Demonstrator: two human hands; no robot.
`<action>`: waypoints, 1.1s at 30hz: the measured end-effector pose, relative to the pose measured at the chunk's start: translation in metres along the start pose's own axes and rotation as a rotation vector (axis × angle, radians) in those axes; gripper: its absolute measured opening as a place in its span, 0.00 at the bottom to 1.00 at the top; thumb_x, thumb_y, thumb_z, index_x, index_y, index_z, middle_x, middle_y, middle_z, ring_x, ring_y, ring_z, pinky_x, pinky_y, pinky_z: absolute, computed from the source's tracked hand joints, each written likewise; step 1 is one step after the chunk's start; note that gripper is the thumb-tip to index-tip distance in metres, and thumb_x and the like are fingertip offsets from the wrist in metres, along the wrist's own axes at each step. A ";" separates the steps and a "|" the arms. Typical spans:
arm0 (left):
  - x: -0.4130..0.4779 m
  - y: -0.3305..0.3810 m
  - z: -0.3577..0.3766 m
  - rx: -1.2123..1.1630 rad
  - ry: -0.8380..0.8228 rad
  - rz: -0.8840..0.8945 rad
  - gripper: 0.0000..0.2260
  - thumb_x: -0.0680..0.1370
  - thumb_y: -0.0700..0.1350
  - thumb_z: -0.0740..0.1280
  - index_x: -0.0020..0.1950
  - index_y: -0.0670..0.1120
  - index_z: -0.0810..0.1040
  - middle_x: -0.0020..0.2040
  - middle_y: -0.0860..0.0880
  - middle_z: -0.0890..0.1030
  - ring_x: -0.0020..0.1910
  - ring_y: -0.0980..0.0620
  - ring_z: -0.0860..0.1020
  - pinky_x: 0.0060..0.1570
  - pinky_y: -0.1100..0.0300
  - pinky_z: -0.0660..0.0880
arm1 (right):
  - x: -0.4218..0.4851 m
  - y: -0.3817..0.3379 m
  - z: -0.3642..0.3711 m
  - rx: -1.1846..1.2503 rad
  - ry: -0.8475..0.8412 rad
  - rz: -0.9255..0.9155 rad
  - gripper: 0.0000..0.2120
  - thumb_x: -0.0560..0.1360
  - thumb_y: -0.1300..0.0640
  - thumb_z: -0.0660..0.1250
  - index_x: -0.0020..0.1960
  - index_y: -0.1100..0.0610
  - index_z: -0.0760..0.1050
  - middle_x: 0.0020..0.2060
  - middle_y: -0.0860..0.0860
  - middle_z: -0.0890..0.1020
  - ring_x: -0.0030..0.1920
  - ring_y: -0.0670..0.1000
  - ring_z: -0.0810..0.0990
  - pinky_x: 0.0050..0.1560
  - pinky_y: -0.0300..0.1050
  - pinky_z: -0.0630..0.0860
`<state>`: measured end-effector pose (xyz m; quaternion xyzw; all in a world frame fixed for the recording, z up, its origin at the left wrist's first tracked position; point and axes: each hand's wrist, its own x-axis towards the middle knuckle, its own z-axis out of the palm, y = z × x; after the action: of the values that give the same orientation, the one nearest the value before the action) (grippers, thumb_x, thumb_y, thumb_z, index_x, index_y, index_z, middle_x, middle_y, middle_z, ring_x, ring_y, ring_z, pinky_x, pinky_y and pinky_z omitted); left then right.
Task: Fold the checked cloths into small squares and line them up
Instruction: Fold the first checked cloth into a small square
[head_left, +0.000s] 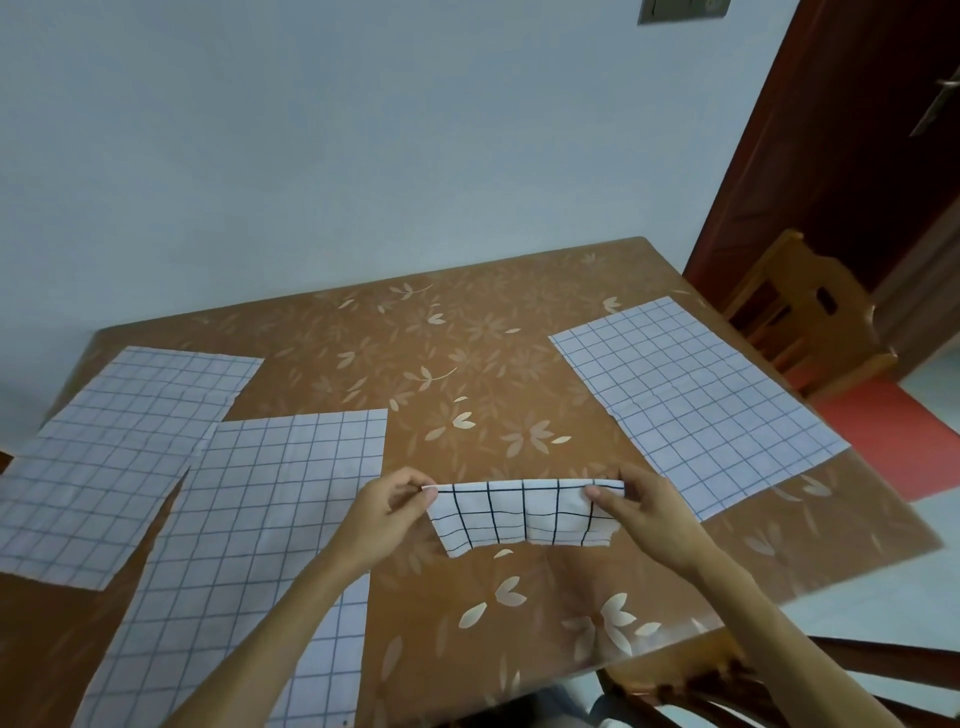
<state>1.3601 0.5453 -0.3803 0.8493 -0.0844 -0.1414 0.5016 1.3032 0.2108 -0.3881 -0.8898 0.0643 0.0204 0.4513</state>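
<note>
Table (467, 338): cloth (519, 514), left hand (387, 519), right hand (652, 514)

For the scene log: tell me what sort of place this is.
Probably a room in a home: a table under a floral brown cover, a wooden chair beside it, and a dark red door with a handle.

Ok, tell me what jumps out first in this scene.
The folded checked cloth stands out at centre front, its top corners pinched by the left hand and the right hand. Around it, three unfolded cloths lie flat on the brown floral table: the far-left cloth, the near-left cloth and the right cloth.
</note>
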 end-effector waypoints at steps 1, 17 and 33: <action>-0.001 -0.001 0.001 -0.030 0.003 -0.016 0.04 0.81 0.44 0.67 0.49 0.49 0.81 0.45 0.55 0.85 0.48 0.58 0.83 0.51 0.61 0.78 | 0.001 0.000 0.001 -0.002 -0.002 0.000 0.17 0.74 0.39 0.67 0.43 0.53 0.75 0.41 0.49 0.80 0.42 0.50 0.79 0.45 0.54 0.77; 0.007 -0.106 0.078 0.479 0.216 -0.238 0.14 0.80 0.46 0.66 0.65 0.49 0.74 0.60 0.50 0.77 0.59 0.49 0.77 0.56 0.52 0.78 | 0.034 0.052 0.091 -0.077 -0.153 0.278 0.21 0.77 0.61 0.66 0.69 0.54 0.68 0.53 0.54 0.80 0.55 0.55 0.78 0.59 0.47 0.75; 0.003 -0.132 0.139 0.955 -0.231 0.146 0.28 0.84 0.61 0.44 0.82 0.53 0.47 0.82 0.49 0.45 0.81 0.49 0.43 0.77 0.44 0.45 | 0.002 0.090 0.174 -0.705 -0.275 -0.158 0.29 0.84 0.43 0.43 0.80 0.56 0.45 0.79 0.52 0.44 0.79 0.51 0.41 0.76 0.51 0.43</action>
<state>1.3175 0.4928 -0.5599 0.9549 -0.2541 -0.1446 0.0523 1.2965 0.2981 -0.5631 -0.9816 -0.0764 0.1255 0.1220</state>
